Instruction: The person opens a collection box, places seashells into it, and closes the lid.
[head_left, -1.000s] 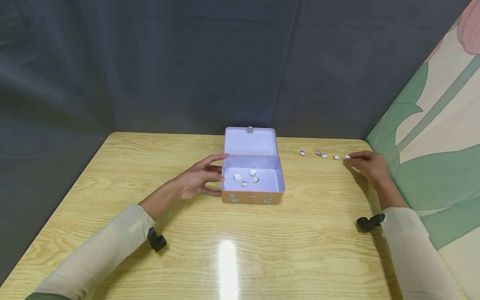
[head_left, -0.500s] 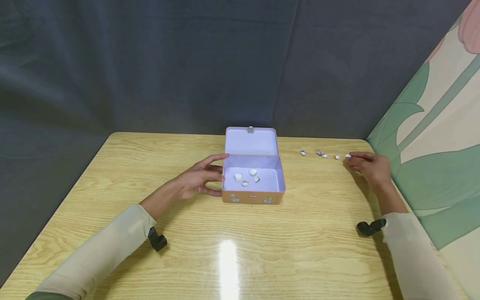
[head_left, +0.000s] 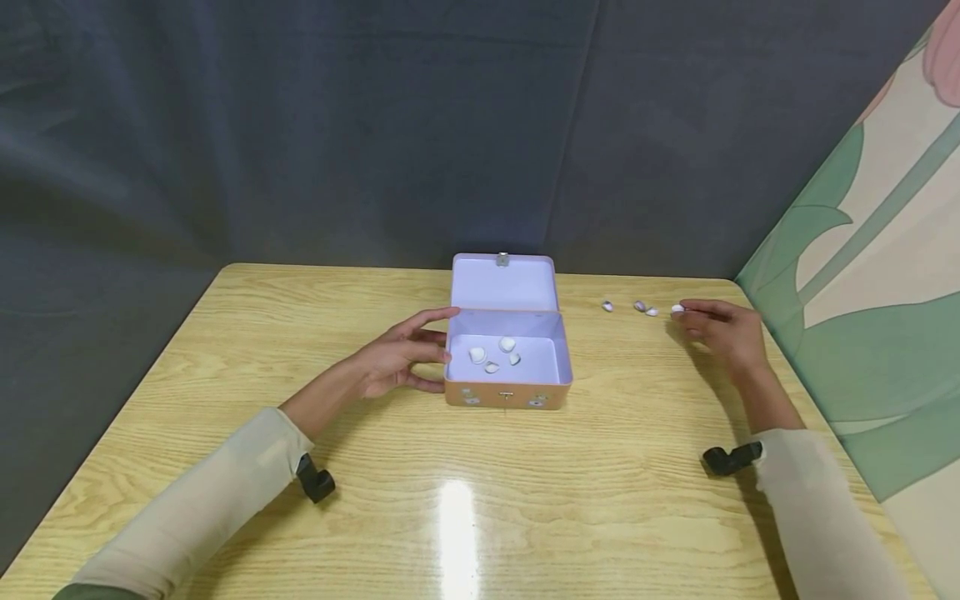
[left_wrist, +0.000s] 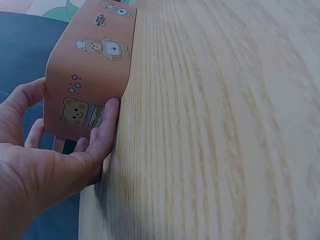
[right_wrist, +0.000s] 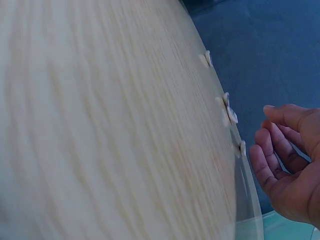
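Left hand (head_left: 401,358): released, fingers spread, tips resting against the side of the open box (head_left: 480,400), just to its right.
Right hand (head_left: 723,333): pinching a white shell (head_left: 677,307) at its fingertips.
Loose shells (head_left: 640,306): left of the right hand.
Boxed shells (head_left: 507,343): beyond the left fingertips.

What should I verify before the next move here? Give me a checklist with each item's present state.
1. Lid open: ok, it is raised at the box's far side.
2. Box braced: ok, the left hand's fingers touch its left side; how firmly, cannot tell.
3. Room inside: ok, four shells lie on the floor with bare space around them.
4. Held shell secure: cannot tell; the head view shows it at the right hand's fingertips, but not how firm the pinch is.
5. Right hand over the box: not ok, it is well to the right.
6. Table cleared of shells: not ok, the right wrist view shows four loose ones.
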